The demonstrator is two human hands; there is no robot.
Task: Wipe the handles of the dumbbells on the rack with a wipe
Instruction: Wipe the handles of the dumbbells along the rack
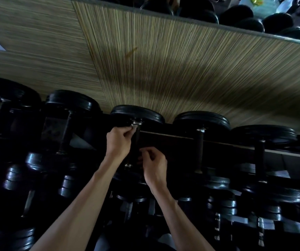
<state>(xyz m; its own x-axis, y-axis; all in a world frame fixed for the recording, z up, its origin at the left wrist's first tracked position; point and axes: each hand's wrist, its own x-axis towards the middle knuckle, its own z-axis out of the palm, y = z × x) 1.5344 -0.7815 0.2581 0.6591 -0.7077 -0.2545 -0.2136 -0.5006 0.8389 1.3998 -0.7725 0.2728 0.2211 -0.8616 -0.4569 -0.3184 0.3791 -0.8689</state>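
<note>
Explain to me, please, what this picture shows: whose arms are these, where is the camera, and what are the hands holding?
There is no machine here. The one picture comes from a camera on a person's head, looking down at their own bare arms. Before them stands a rack of black dumbbells, against a striped wall panel. The left hand pinches something small and pale, probably the wipe, at the top of one dumbbell's handle. The right hand is curled beside the lower part of that handle; the dark picture does not show whether it holds it.

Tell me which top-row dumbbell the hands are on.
The third from the left: left hand pinches something pale at its handle's far end, right hand sits near the handle's near end. The others are untouched.
</note>
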